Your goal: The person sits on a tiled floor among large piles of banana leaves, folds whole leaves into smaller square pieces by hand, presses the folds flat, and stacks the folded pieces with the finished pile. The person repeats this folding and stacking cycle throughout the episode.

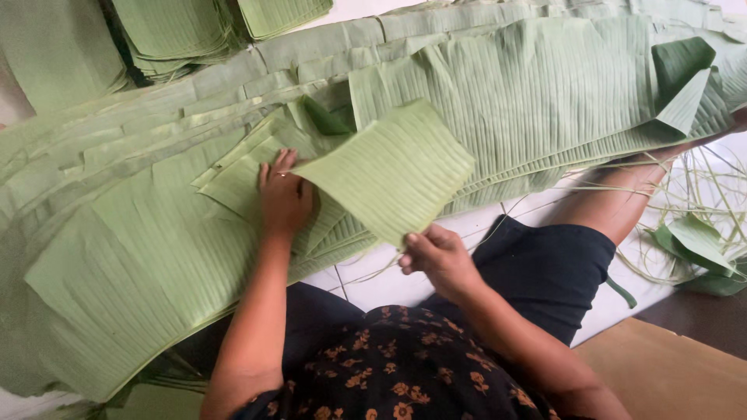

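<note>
Right hand (440,257) pinching the near corner of a cut leaf piece (389,171), lifted and tilted above the pile; left hand (284,194) flat and open, pressing the small stack (249,175) beneath. Underneath all, long banana leaves (537,93) spread across the tiled floor (373,284), more trimmed stacks (179,31) at the far edge, stripped ribs (700,194) to the right. Likely risk: tearing along the veins from so thin a corner hold, or landing skewed on the stack.
</note>
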